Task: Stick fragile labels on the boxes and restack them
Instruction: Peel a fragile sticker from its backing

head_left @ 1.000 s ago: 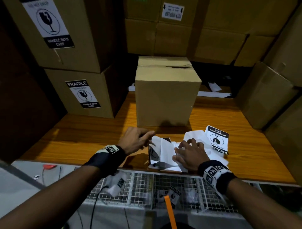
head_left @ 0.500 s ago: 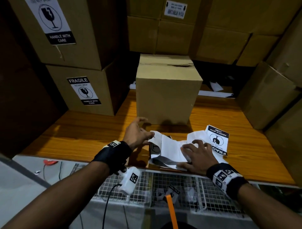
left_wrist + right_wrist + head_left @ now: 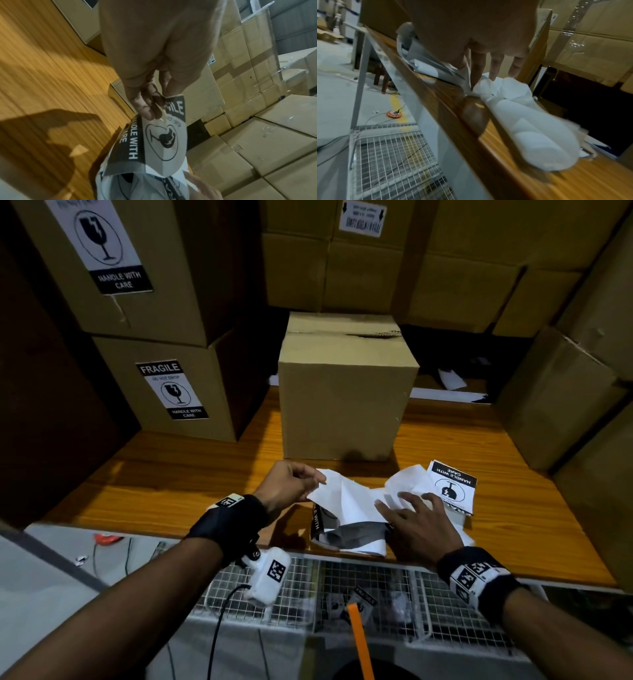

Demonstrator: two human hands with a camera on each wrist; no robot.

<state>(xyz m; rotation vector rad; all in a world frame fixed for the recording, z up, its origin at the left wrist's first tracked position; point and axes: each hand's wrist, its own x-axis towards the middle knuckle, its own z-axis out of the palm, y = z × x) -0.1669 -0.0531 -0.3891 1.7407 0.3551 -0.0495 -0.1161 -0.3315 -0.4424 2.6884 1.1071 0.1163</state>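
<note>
Paper fragile label (image 3: 342,501) pinched at one corner by left hand (image 3: 287,486), lifted off wooden bench (image 3: 171,484). Right hand (image 3: 419,523) spread flat, pressing label pile (image 3: 452,487) down. Plain cardboard box (image 3: 346,392) just behind, unlabelled on its near face.

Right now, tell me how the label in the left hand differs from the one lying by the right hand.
The lifted label is pinched by the left hand and curls, blank side up; the flat label lies untouched on the table, print up, beyond the right hand. Both carry the same fragile print.
</note>
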